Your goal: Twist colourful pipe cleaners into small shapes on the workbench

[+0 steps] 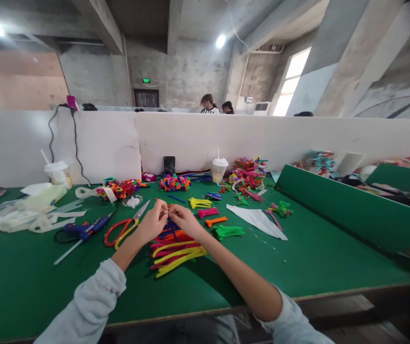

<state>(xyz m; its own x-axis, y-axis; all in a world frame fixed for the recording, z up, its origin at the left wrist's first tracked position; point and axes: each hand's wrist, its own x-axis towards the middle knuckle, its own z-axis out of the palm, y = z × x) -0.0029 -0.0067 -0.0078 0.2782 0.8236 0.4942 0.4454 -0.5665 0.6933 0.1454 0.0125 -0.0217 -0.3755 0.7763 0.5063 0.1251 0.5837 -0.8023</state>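
Observation:
My left hand (pixel 156 219) and my right hand (pixel 184 220) meet above the middle of the green table, fingers pinched together. A small orange and dark blue pipe cleaner piece (pixel 170 207) shows between the fingertips, mostly hidden by them. Beneath my hands lies a pile of long yellow, pink, orange and blue pipe cleaners (pixel 179 258). To the right are short looped bundles: yellow (pixel 199 203), pink (pixel 208 212), orange (pixel 215 221) and green (pixel 228 232). Scissors with red and yellow handles (pixel 128 227) lie open-bladed left of my left hand.
A blue glue gun (pixel 86 229) with a glue stick and clear plastic bags (pixel 15 215) lie left. Clusters of colourful pipe cleaner shapes (pixel 248 172), lidded cups (pixel 220 168) and a black phone-like object (pixel 169 165) stand along the back. White paper (pixel 257 220) and a green divider (pixel 348 210) are right.

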